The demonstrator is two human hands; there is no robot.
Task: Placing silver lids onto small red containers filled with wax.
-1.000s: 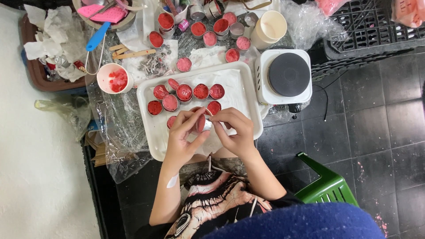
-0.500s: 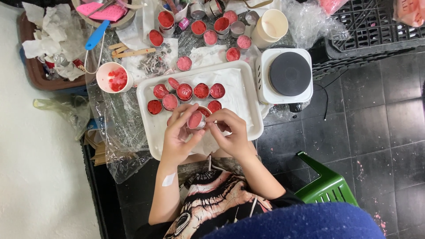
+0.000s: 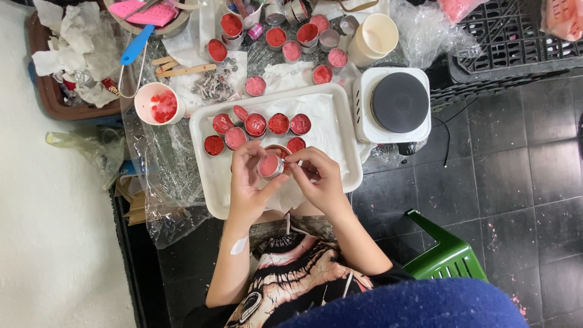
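pink wax cup (image 3: pixel 269 165) sits gripped in the left hand (image 3: pixel 249 182) above a white tray (image 3: pixel 212 176), while the right hand (image 3: pixel 319 179) pinches at its rim.

A white hot plate (image 3: pixel 392 104) with a dark round disc sat right beside the white tray (image 3: pixel 209 176). Up top, a cream cup (image 3: pixel 376 37) stood near scattered red-filled tins (image 3: pixel 306 33). A white cup of red chips (image 3: pixel 159 103) waited left, crumpled tissue (image 3: pixel 70 51) beyond it, and a green stool (image 3: pixel 446 258) sat low right.
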